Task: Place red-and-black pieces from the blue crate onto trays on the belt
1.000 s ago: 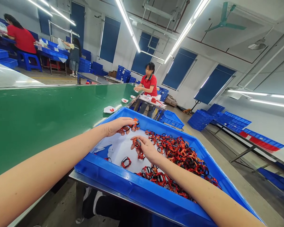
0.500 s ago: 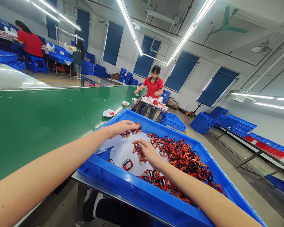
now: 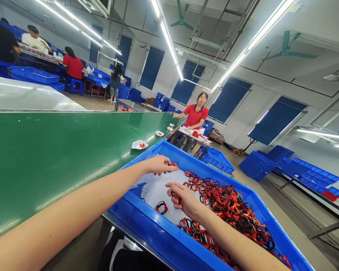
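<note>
I stretch my left arm [image 3: 73, 201] low across the green belt [image 3: 45, 158]; my left hand [image 3: 159, 165] pinches a red-and-black band [image 3: 174, 164] in its fingertips, above the blue crate [image 3: 147, 227]; my right hand [image 3: 185, 200] curls, pinching a second band [image 3: 175, 195] just beside the heap of bands [image 3: 226, 203] in the crate.

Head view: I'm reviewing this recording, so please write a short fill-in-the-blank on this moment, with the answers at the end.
1. The left hand pinches a red-and-black loop above a plastic crate coloured ____.
2. The heap of loops lies to the ____ of the right hand.
3. The conveyor belt beside the crate is ____.
4. The co-worker ahead wears a ____ polo shirt.

Answers: blue; right; green; red.
</note>
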Tool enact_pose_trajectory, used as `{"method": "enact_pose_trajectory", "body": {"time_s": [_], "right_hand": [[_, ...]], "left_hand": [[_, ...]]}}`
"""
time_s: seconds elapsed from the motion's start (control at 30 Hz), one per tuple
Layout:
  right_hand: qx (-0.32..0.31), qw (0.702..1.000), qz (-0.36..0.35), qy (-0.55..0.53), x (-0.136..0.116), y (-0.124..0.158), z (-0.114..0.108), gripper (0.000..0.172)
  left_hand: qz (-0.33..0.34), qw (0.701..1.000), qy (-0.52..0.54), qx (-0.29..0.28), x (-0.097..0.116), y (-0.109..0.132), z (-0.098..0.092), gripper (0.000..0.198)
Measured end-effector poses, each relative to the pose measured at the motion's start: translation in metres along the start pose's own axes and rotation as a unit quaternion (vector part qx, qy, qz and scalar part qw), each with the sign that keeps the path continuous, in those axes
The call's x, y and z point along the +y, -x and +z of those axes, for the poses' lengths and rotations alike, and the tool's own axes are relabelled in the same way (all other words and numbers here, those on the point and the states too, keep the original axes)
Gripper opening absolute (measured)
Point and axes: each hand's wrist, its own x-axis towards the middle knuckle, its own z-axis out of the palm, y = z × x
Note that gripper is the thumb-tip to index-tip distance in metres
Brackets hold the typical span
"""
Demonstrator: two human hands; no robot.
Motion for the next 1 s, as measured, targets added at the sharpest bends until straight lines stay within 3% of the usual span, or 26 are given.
{"method": "enact_pose_trajectory", "body": {"time_s": [0.2, 0.3, 0.43, 0.63, 0.73, 0.83, 0.9, 1.0], "right_hand": [[0.024, 0.973, -0.044, 0.227, 0.004, -0.003, 0.001, 0.025], [0.046, 0.915, -0.137, 0.377, 0.007, -0.004, -0.002, 0.014], [0.026, 0.822, -0.251, 0.511, 0.008, 0.002, -0.003, 0.036], [-0.104, 0.744, -0.199, 0.629, 0.006, 0.011, 0.004, 0.048], [-0.098, 0.739, -0.170, 0.644, 0.013, 0.008, 0.004, 0.042], [-0.075, 0.752, -0.169, 0.632, 0.021, 0.003, 0.003, 0.040], [-0.072, 0.760, -0.172, 0.623, 0.024, 0.002, 0.002, 0.040], [-0.077, 0.769, -0.173, 0.610, 0.025, 0.003, 0.003, 0.037]], "left_hand": [[0.004, 0.999, -0.051, 0.004, -0.006, -0.001, 0.000, 0.051], [0.008, 0.998, -0.069, 0.008, -0.004, -0.001, -0.001, 0.053], [0.023, 0.996, -0.080, 0.017, -0.004, -0.002, -0.001, 0.052], [0.060, 0.993, -0.089, 0.054, -0.003, 0.000, 0.000, 0.051], [0.098, 0.983, -0.096, 0.121, 0.004, 0.001, -0.001, 0.044], [0.127, 0.964, -0.085, 0.216, 0.007, 0.004, -0.015, 0.040], [0.121, 0.949, -0.076, 0.280, 0.000, 0.010, -0.036, 0.044], [0.067, 0.933, -0.079, 0.344, -0.029, 0.028, -0.080, 0.049]]}}
